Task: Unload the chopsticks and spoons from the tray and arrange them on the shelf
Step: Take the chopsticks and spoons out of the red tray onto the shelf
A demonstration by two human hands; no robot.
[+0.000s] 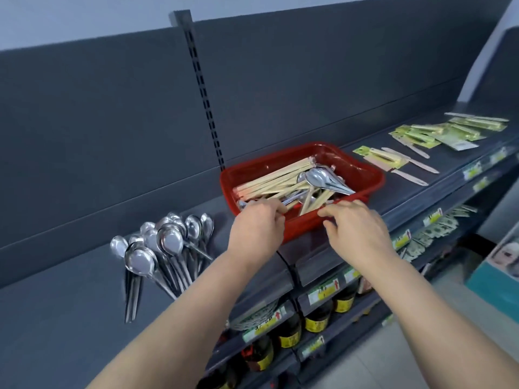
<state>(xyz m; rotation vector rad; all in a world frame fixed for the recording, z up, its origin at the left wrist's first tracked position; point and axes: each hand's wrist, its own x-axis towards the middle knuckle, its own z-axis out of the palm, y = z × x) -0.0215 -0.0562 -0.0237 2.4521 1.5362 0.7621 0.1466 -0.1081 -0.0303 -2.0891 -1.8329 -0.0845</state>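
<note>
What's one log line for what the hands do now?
left hand grips spoon in tray | right hand holds tray rim | spoon pile on shelf

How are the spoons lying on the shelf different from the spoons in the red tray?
The spoons on the shelf lie fanned out on their own, left of the red tray. The spoons in the tray are tangled with wooden chopsticks. The shelf pile looks bigger than the few showing in the tray. Both are shiny silver metal.

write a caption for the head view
Left hand and right hand at the red tray of chopsticks and spoons, spoon pile alongside
</note>
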